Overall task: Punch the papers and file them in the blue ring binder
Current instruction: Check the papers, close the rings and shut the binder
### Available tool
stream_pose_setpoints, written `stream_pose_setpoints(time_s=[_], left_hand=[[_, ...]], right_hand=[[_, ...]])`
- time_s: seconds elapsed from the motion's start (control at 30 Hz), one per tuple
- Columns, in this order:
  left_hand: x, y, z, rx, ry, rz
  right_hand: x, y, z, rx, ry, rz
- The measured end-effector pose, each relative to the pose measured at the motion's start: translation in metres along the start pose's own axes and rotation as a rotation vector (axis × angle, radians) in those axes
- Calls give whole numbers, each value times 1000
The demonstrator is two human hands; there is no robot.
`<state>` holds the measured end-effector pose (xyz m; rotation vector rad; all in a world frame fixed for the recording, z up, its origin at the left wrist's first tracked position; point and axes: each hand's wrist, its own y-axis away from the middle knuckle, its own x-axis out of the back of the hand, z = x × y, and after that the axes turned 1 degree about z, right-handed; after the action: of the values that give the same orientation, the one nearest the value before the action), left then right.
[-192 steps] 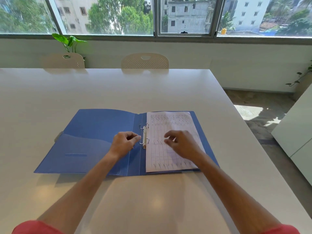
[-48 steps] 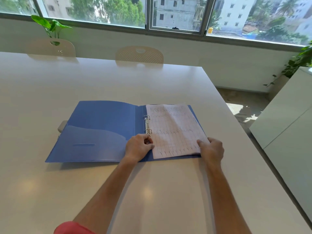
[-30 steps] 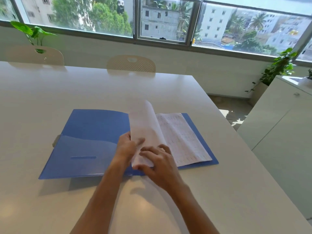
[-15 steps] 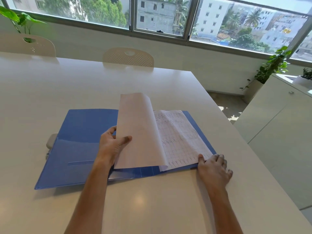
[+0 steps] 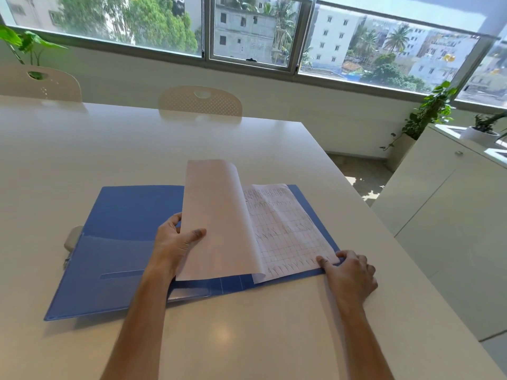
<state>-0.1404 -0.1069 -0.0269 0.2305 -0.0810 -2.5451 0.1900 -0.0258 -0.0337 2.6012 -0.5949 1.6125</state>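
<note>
On the white table (image 5: 247, 338), seen from the single head camera, the open blue plastic ring binder (image 5: 123, 215) lies flat with its inside pocket cover to the left and the filed sheets on its right half. The left hand (image 5: 175, 242) holds the free edge of a lifted white sheet of paper (image 5: 216, 226), thumb on the upper face and fingers curled behind it, so the sheet stands curved and half turned over the spine, its blank back showing. The right hand (image 5: 348, 272) rests at the near right corner of the binder, fingers bent, their tips pressing down on the corner of the grid-ruled written sheet (image 5: 285, 229) that lies flat beneath; whether it pinches that corner or only pins it I cannot tell. The ring mechanism is hidden behind the lifted sheet, so whether the rings are closed cannot be seen. A pale grey object, perhaps the hole punch (image 5: 72, 239), pokes out from under the binder's left edge, untouched. No loose unpunched papers show anywhere on the table. Judging from this, punching and threading look done, and the person seems to be leafing through the pages to check how they sit; what appears left is laying the sheet down and closing the cover. Two cream chairs (image 5: 200, 101) stand along the far side below the window.
</note>
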Motion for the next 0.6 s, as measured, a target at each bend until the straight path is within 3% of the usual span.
stream_pose_setpoints(time_s=[0.3,0.47,0.6], left_hand=[[0,0,0,-28,-6,29],[0,6,7,-82,32,-32],[-5,7,12,-37,0,-6]], right_hand=[[-5,2,-10,33,-223,192],[-6,19,-36,300,-284,341],[-9,49,-71,551,-403,339]])
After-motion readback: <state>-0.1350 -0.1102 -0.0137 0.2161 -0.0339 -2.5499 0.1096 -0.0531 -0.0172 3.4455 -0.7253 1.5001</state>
